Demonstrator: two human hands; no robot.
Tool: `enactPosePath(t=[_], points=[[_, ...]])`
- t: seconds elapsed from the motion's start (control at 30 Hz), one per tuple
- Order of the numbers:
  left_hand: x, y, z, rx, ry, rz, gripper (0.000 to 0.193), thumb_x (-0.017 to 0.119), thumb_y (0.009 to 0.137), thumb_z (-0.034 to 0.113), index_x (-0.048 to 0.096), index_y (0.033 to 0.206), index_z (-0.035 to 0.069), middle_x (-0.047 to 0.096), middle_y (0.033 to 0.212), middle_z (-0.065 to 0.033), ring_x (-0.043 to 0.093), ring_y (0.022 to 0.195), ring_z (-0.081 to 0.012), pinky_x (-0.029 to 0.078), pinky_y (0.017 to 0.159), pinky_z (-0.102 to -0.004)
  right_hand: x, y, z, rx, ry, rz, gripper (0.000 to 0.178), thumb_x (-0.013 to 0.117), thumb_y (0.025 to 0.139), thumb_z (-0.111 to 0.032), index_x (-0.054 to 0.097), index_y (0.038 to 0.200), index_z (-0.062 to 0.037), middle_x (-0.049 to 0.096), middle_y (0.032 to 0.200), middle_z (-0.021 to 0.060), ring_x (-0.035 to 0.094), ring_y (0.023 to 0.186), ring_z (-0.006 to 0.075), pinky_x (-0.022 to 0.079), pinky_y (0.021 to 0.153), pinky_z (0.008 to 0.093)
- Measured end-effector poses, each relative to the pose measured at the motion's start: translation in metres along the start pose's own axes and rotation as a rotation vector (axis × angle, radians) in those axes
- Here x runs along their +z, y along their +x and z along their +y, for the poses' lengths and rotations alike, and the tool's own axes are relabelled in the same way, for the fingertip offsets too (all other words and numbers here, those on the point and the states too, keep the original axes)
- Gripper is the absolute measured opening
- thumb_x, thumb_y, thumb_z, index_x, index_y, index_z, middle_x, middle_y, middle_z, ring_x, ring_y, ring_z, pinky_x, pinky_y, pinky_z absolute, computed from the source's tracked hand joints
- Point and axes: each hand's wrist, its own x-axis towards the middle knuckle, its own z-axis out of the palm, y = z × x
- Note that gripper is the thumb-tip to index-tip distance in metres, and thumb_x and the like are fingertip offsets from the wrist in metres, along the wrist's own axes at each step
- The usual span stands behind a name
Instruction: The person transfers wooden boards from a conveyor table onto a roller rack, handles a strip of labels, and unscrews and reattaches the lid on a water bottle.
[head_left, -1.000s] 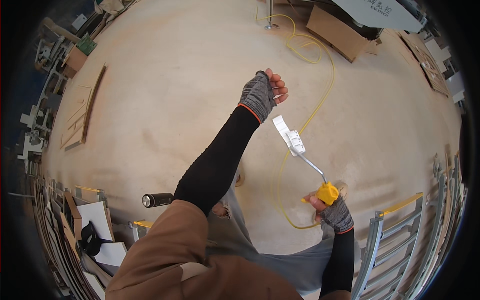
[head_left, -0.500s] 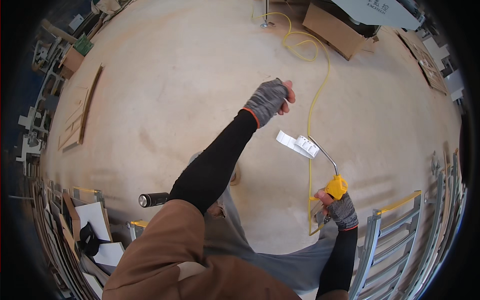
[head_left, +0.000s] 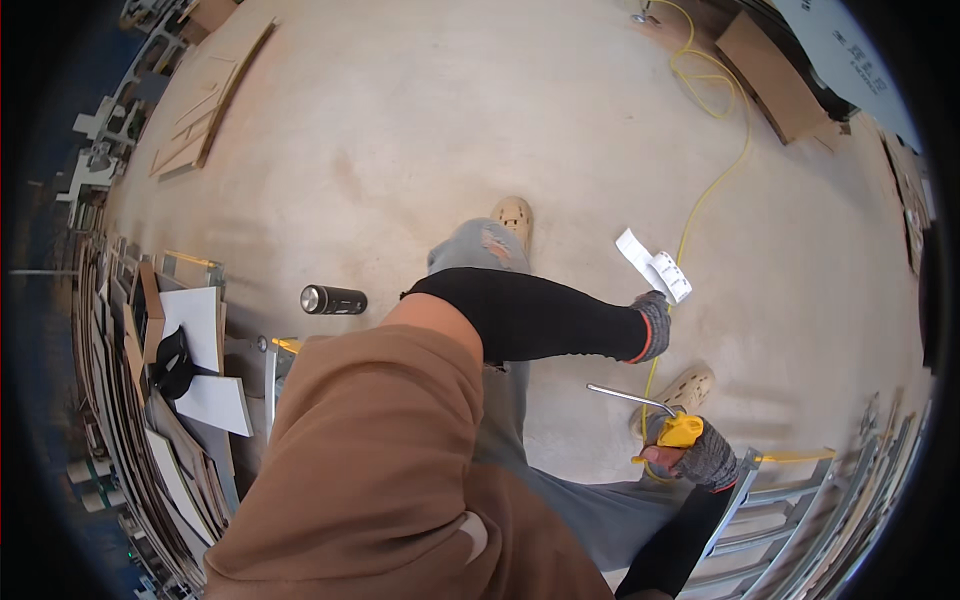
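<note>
A yellow air blow gun (head_left: 680, 430) with a bent metal nozzle is in my right hand (head_left: 700, 458), low on the right, the fingers closed round its grip. A thin yellow hose (head_left: 706, 195) runs from the gun's area across the floor. My left arm reaches across my body, and my left hand (head_left: 655, 325), in a grey fingerless glove, hangs above the gun's nozzle. Just beyond it appears a partly unrolled roll of white labels (head_left: 672, 275). The left fingers are hidden behind the glove, so I cannot tell whether they touch anything.
On the left are a black flask (head_left: 335, 300) with a silver lid and stacked boards (head_left: 190, 330) with a black cap (head_left: 173, 365). A metal ladder (head_left: 775, 495) lies at the lower right. A cardboard box (head_left: 770, 75) stands at the far right, a wooden panel (head_left: 215, 105) at the far left.
My left hand has swung right and nearer, to beside the label roll. The blow gun, still in my right hand, now points its nozzle left. The view has shifted, showing both shoes.
</note>
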Motion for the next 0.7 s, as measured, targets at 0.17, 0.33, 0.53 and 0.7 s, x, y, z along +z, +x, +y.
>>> enactPosePath(t=[0.17, 0.33, 0.53, 0.7], points=[[-0.021, -0.014, -0.002, 0.094, -0.074, -0.159, 0.014, 0.066, 0.069, 0.019, 0.073, 0.081, 0.015, 0.068, 0.079, -0.004, 0.065, 0.076, -0.0251, 0.042, 0.06, -0.0412, 0.006, -0.012, -0.014, 0.11, -0.036, 0.322, 0.034, 0.075, 0.076, -0.034, 0.061, 0.079, -0.0025, 0.054, 0.057, 0.0016, 0.052, 0.049, 0.0108, 0.042, 0.049, 0.0268], [-0.005, -0.008, -0.004, -0.023, -0.038, -0.074, 0.012, 0.064, 0.071, 0.02, 0.071, 0.08, 0.017, 0.066, 0.078, -0.0025, 0.064, 0.075, -0.0229, 0.041, 0.06, -0.04, -0.007, -0.022, -0.005, 0.074, 0.065, 0.457, 0.034, 0.073, 0.077, -0.035, 0.063, 0.082, -0.0025, 0.059, 0.06, 0.0056, 0.055, 0.048, 0.0132, 0.043, 0.047, 0.0274], [-0.017, -0.004, -0.022, -0.081, 0.033, -0.013, 0.016, 0.063, 0.074, 0.024, 0.069, 0.085, 0.015, 0.066, 0.086, -0.0065, 0.063, 0.082, -0.0245, 0.041, 0.064, -0.0408, -0.007, -0.013, 0.016, 0.114, -0.041, 0.634, 0.039, 0.074, 0.075, -0.039, 0.064, 0.083, -0.0021, 0.06, 0.061, 0.0055, 0.056, 0.049, 0.0122, 0.044, 0.048, 0.0261], [-0.073, -0.009, -0.086, -0.344, -0.601, 0.073, 0.034, 0.059, 0.078, 0.037, 0.065, 0.084, 0.004, 0.066, 0.081, -0.0154, 0.066, 0.077, -0.0286, 0.051, 0.069, -0.0442, -0.012, -0.032, 0.002, 0.075, 0.205, 0.549, 0.039, 0.075, 0.075, -0.038, 0.062, 0.085, -0.0033, 0.058, 0.062, 0.0028, 0.052, 0.047, 0.0098, 0.043, 0.047, 0.0245]])
